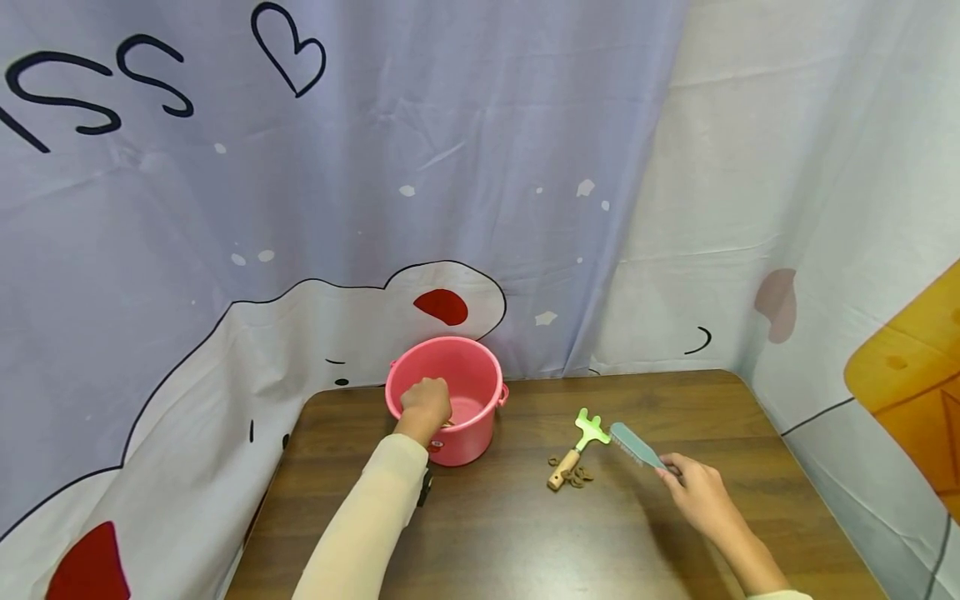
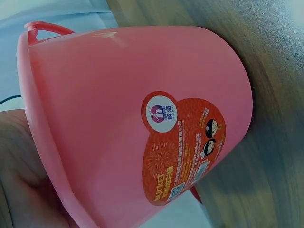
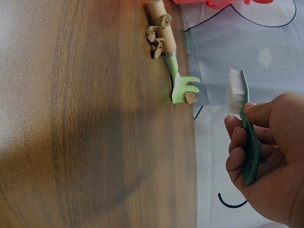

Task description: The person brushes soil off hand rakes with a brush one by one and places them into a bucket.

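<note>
My left hand [image 1: 426, 404] reaches over the near rim of a pink bucket [image 1: 465, 437], its fingers bent down inside. A sliver of something tan shows beneath that hand; I cannot tell what the hidden fingers hold. From the left wrist view, the bucket's red label [image 2: 185, 152] faces the camera, with the left hand [image 2: 23, 175] behind the rim. My right hand [image 1: 693, 492] grips the handle of a teal brush [image 1: 633, 443] with pale bristles. In the right wrist view, the brush [image 3: 251, 147] is held raised, thumb along its back, fingers wrapped round the handle.
Left of the brush, a small green hand rake [image 1: 591, 427] with a wooden handle lies on the brown table [image 1: 510, 533]. Several curled brown pieces [image 1: 577, 479] lie around its handle. Behind the table hangs a printed curtain [image 1: 480, 167].
</note>
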The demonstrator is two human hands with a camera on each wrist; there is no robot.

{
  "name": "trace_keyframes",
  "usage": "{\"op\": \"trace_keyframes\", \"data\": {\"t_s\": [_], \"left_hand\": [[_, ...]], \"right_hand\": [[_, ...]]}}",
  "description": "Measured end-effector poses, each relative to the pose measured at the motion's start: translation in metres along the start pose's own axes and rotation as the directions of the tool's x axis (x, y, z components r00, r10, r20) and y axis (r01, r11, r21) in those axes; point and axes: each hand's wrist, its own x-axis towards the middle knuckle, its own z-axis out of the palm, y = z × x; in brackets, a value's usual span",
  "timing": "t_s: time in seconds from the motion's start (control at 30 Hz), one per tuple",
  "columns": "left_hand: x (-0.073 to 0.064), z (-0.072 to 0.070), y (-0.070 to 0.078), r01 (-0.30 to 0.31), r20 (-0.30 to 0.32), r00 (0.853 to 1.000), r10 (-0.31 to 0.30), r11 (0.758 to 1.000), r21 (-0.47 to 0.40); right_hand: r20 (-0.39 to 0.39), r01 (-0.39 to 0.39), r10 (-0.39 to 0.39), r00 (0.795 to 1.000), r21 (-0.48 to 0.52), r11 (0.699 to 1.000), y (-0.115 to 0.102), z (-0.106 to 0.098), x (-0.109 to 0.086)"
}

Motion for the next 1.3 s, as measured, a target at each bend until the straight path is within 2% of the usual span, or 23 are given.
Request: {"op": "trace_keyframes", "data": {"t_s": [0.17,0.37,0.5,0.63,0.8,0.87,1.07,1.17,1.3], "left_hand": [[-0.002,0.000,-0.002,-0.002,-0.034,0.999,0.002,1.000,0.008],[-0.009,-0.006,-0.003,-0.041,-0.130,0.991,0.042,0.999,0.017],[-0.018,-0.014,-0.001,-0.089,-0.223,0.970,0.093,0.996,0.029],[-0.027,-0.021,0.002,-0.144,-0.319,0.935,0.157,0.987,0.065],[-0.040,-0.026,0.005,-0.197,-0.417,0.882,0.221,0.975,0.100],[-0.044,-0.027,0.006,-0.220,-0.456,0.856,0.244,0.970,0.106],[-0.057,-0.029,0.009,-0.328,-0.573,0.751,0.328,0.939,0.108],[-0.063,-0.028,0.010,-0.383,-0.616,0.704,0.354,0.919,0.090],[-0.070,-0.026,0.011,-0.460,-0.681,0.624,0.383,0.885,0.076]], "right_hand": [[-0.014,0.003,-0.003,1.000,-0.005,1.000,0.002,0.001,0.001],[-0.010,0.007,-0.007,1.000,-0.015,1.000,0.003,0.001,0.002],[-0.003,-0.005,0.004,1.000,-0.014,1.000,0.002,-0.002,0.002],[-0.003,-0.006,0.006,1.000,-0.012,1.000,0.002,-0.005,0.002],[-0.008,-0.004,0.004,1.000,-0.015,1.000,0.003,-0.005,0.002],[-0.012,-0.002,0.002,1.000,-0.013,1.000,0.004,-0.005,0.002],[-0.021,0.003,-0.004,1.000,-0.009,1.000,0.005,-0.006,0.001],[-0.032,0.011,-0.012,0.999,-0.008,1.000,0.005,-0.007,0.001],[-0.049,0.037,-0.038,0.998,-0.020,0.999,0.005,-0.007,0.002]]}}
